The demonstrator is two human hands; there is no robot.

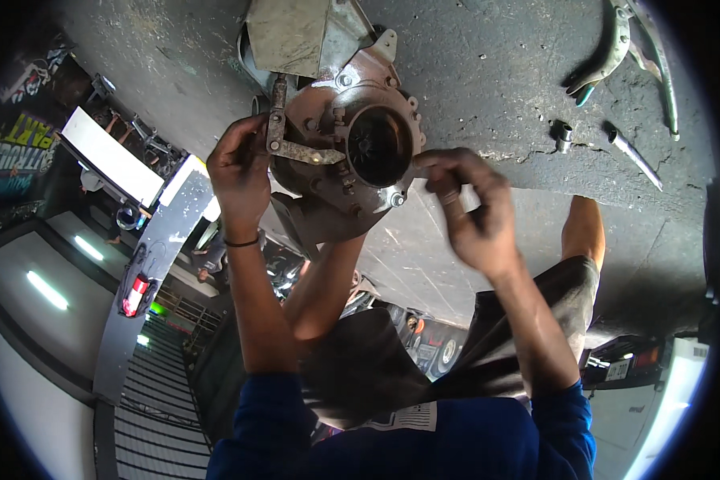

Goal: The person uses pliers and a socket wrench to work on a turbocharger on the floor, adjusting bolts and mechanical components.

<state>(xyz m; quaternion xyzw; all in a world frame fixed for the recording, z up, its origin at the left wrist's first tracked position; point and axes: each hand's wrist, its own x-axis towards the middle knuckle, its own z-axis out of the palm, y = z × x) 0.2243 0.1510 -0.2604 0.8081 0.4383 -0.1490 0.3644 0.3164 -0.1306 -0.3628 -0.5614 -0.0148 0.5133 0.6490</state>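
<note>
A grimy metal turbocharger-like housing (328, 188) with a dark round opening sits in front of me, ringed by bolts. On its left side runs a jointed metal lever linkage (300, 152). My left hand (240, 172) is at the linkage's left end, its fingers curled round it; part of the grip is hidden. Beside the right rim of the opening is my right hand (480, 212), fingers bent and thumb drawn in toward the index finger. Its fingertips reach the housing's edge. Anything small between them is too dark to make out.
On the stained floor at the right lie a short metal socket (565, 138), a metal tube-like tool (635, 158) and large locking pliers (616, 52). A boxy metal part (286, 36) adjoins the housing's far side. My bare leg (582, 232) is to the right.
</note>
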